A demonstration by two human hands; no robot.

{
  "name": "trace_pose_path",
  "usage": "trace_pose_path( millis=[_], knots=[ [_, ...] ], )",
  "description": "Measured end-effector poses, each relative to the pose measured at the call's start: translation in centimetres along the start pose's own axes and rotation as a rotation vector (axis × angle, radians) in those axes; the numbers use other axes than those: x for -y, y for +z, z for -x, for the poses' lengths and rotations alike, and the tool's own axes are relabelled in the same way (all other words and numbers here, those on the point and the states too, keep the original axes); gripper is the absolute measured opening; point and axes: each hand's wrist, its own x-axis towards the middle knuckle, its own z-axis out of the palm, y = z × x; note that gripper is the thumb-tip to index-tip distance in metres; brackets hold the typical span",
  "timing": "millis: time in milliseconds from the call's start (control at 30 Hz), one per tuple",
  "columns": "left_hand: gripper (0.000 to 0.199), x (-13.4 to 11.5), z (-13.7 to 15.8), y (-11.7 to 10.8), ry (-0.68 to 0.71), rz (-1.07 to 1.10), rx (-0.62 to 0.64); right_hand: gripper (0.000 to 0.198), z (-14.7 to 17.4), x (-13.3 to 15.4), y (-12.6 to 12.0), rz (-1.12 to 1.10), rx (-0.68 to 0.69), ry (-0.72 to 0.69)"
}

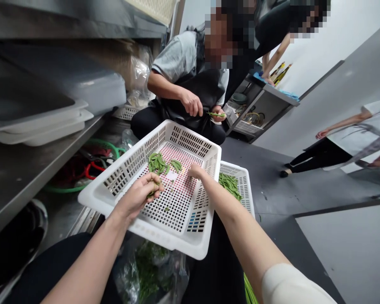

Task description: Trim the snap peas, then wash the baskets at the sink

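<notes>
your left hand [138, 195] pinches a pea pod [152, 193] over the white basket [205, 247], your right hand [196, 171] rests curled inside, grey floor [278, 190] and steel shelf [15, 173] around.

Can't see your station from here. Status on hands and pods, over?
Left hand pinching a pea pod over white basket. Right hand resting inside it. Small pod pile ahead.

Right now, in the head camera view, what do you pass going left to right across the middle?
Stacked grey trays → red and green hoops under the shelf → left hand holding a pea pod → white basket → right hand → second white basket of pods → standing person's black shoe.
</notes>
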Motion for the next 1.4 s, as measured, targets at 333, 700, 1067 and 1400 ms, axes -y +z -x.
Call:
trace_pose_path(
  millis=[333,700,1067,1400],
  knots=[
    [0.03,0.9,0.0,1.7,0.268,-0.643,-0.039,0.026,8.1,2.4,1.7,-1.184,0.489,-0.261],
    [0.024,2.1,-0.1,1.5,0.431,-0.951,-0.072,0.024,10.0,2.8,3.3,-1.108,0.38,-0.276],
    [0.018,0.2,0.5,0.4,0.481,-0.765,-0.156,0.037,10.8,1.6,1.8,-0.825,0.545,-0.381],
    [0.036,-0.5,1.0,1.1,0.132,-0.43,-0.103,0.024,11.0,1.7,1.8,-0.958,0.796,-0.42]
  ],
)
